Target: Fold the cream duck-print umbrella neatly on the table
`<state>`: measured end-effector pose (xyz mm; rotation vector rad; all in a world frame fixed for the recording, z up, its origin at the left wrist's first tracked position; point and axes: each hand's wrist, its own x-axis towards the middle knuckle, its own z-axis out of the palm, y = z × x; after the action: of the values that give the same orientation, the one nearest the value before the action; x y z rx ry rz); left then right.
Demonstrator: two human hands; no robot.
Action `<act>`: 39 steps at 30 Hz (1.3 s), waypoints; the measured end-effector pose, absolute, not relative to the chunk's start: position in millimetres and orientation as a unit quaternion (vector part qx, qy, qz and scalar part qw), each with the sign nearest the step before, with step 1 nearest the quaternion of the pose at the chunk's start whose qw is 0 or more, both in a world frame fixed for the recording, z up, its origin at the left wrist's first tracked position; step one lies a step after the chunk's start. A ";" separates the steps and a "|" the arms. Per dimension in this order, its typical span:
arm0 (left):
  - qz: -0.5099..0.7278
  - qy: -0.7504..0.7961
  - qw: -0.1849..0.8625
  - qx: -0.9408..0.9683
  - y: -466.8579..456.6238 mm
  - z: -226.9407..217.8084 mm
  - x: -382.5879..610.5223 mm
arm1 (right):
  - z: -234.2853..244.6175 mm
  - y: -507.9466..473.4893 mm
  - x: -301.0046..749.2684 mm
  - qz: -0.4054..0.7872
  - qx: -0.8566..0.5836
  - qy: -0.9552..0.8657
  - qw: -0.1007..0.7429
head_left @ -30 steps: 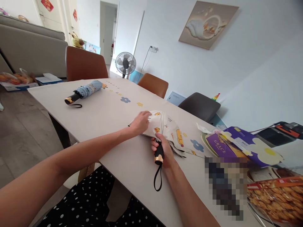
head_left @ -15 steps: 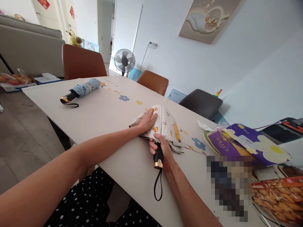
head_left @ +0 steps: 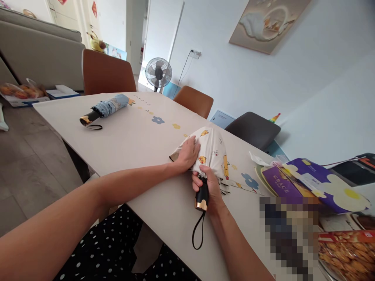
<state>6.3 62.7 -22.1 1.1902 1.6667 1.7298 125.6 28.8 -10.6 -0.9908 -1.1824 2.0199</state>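
A white umbrella [head_left: 215, 146] with yellow cartoon chick prints lies on the table in front of me. Its canopy is loosely gathered, with loose folds at the right. My right hand [head_left: 209, 187] wraps round the umbrella near the top of its black and gold handle, the thumb reaching up onto the cloth. A black wrist strap [head_left: 198, 234] hangs from the handle's end. Flat against the left side of the canopy rests my left hand [head_left: 189, 154], fingers stretched out. Farther left on the table is a rolled blue umbrella [head_left: 109, 107], touched by neither hand.
The white table [head_left: 117, 144] has a flower-print surface. At right stand a purple box [head_left: 283, 185], snack packs [head_left: 345, 246] and a blurred-out patch. Chairs [head_left: 108, 72] and a fan [head_left: 158, 73] are beyond the far edge.
The whole view has shifted slightly, so things sit a little farther right. The canopy's folds have moved slightly under my left hand. My right hand keeps its grip on the handle.
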 end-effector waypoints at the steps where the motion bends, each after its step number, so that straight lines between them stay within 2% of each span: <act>1: 0.626 0.589 0.254 0.443 61.4 -21.6 9.0 | -9.8 29.9 126.5 0.758 -0.369 -0.446 0.302; 7: 0.642 0.502 0.440 0.378 51.0 -8.3 13.9 | -8.2 32.7 130.1 0.765 -0.352 -0.467 0.268; 12: 0.627 0.358 0.634 0.277 49.3 0.7 5.9 | -4.1 31.2 129.9 0.759 -0.351 -0.504 0.217; 17: 0.574 0.233 0.746 0.245 47.4 0.6 0.3 | -1.0 27.8 132.1 0.763 -0.338 -0.518 0.189; 21: 0.562 0.237 0.763 0.215 46.8 -0.4 -1.0 | -3.7 27.4 131.8 0.766 -0.350 -0.510 0.177; 27: 0.571 0.258 0.755 0.193 44.6 5.3 -4.0 | -3.6 21.8 123.3 0.737 -0.395 -0.483 0.261; 31: 0.542 0.286 0.768 0.189 42.3 6.2 -4.5 | -4.6 19.7 121.3 0.753 -0.395 -0.467 0.244; 35: 0.570 0.269 0.747 0.212 43.3 5.3 -5.9 | -8.1 19.7 121.8 0.742 -0.401 -0.479 0.242; 39: 0.623 0.283 0.702 0.201 52.5 0.9 -18.6 | -7.3 15.2 120.0 0.699 -0.464 -0.514 0.177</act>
<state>-18.6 52.5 0.9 0.4469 0.6294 1.3858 120.0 15.2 -7.3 -1.3126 -1.4555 1.9786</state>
